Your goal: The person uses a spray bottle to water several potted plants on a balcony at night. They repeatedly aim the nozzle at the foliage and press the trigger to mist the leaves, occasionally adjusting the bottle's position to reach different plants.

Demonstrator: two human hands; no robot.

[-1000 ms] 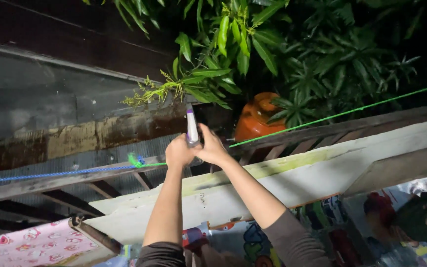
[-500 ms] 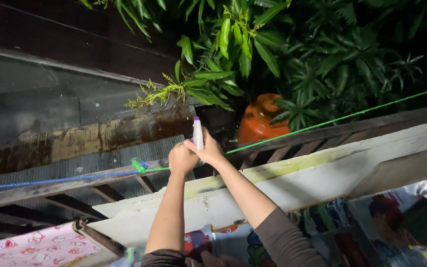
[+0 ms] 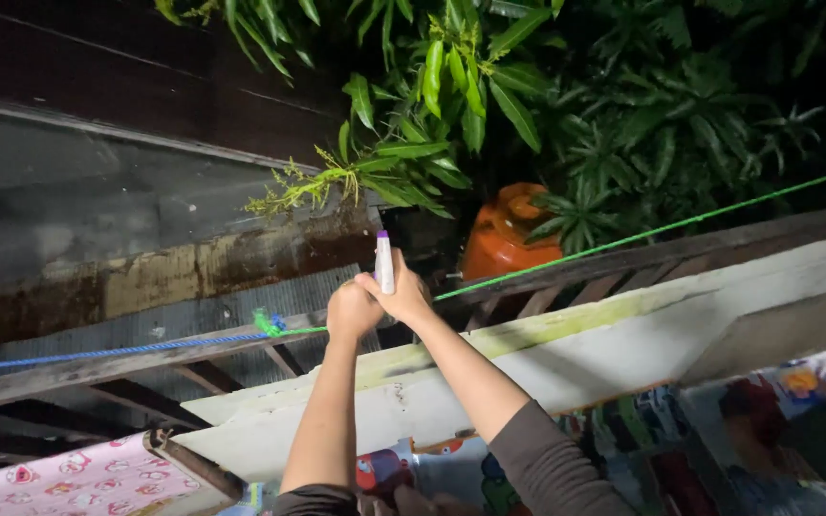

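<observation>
Both my arms reach up to a line strung overhead. My right hand [image 3: 403, 294] grips a white clothes peg with a purple tip [image 3: 383, 260], held upright. My left hand [image 3: 350, 310] is closed right beside it, on the green cord [image 3: 566, 258]; what its fingers pinch is hidden. The green cord is knotted [image 3: 265, 321] to a blue rope [image 3: 97, 352] running off to the left.
Leafy branches [image 3: 451, 86] and an orange jar-like object [image 3: 509, 239] are above the line. A pale wooden beam [image 3: 576, 354] and dark slats cross beneath my arms. Pink patterned cloth [image 3: 59, 478] hangs at lower left, colourful printed cloth [image 3: 719, 430] at lower right.
The peg went from leaning left to standing upright and sits a little lower in my right hand. The view shifted slightly; both hands stay together at the line.
</observation>
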